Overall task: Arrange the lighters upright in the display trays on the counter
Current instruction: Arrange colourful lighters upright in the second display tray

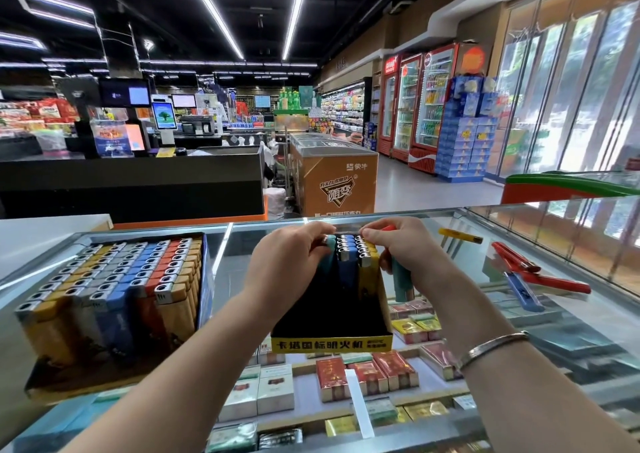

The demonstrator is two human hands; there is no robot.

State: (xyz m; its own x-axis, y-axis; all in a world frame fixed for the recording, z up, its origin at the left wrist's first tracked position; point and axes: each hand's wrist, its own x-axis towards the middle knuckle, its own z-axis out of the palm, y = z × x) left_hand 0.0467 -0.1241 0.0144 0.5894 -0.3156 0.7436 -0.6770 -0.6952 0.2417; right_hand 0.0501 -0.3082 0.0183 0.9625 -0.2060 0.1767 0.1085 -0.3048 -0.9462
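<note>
Glass counter point(450, 314) with two display trays. The yellow-fronted tray point(332, 343), centre, holds three short rows of upright lighters at its far end: teal point(328, 262), blue point(346, 262) and yellow point(367, 269); its near part is unfilled. The left hand point(287, 262) curls its fingers over the tops of the teal row, pinching a lighter head. The right hand point(401, 248) touches the metal tops of the yellow row with its fingertips while gripping a red lighter point(388, 228) and a teal lighter point(401, 277) against the palm, just outside the tray's right wall. A silver bangle point(491, 348) sits on the right wrist. The full tray point(114, 300), left, stands packed with upright lighters. Loose lighters lie flat on the glass, right: one yellow point(460, 235), red ones point(516, 257) and one blue point(523, 291).
</note>
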